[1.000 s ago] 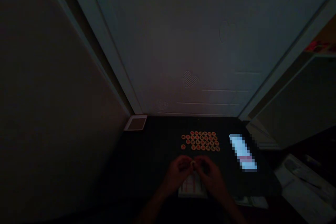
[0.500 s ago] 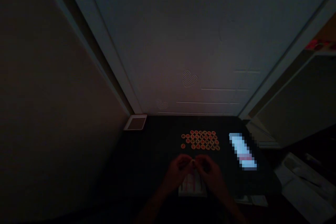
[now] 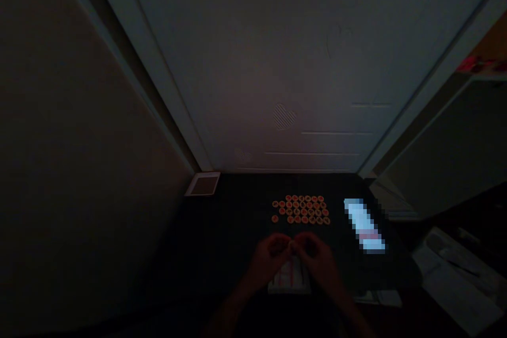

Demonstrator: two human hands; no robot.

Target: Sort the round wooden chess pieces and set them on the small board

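Note:
My left hand (image 3: 271,256) and my right hand (image 3: 315,256) meet over the near part of the dark table, their fingertips closed together. Between them is a small pale piece (image 3: 292,243), mostly hidden by the fingers; its kind is hard to make out in the dim light. Directly beneath both hands lies a white shallow tray (image 3: 289,289), with reddish and dark lines or strips showing on it. Beyond the hands, several round tan discs (image 3: 304,212) with red or dark marks, like Chinese chess pieces, lie in rough rows. One disc (image 3: 274,218) sits a little apart on the left.
A bright, pixelated phone-like object (image 3: 364,226) lies on the right of the dark table (image 3: 222,232). A pale-rimmed flat box (image 3: 204,185) stands at the back left corner. A white panel (image 3: 245,63) rises behind the table. White items (image 3: 461,280) lie lower right.
The view has shifted slightly. Both hands stay pinched together in nearly the same place, and the rows of discs look unchanged.

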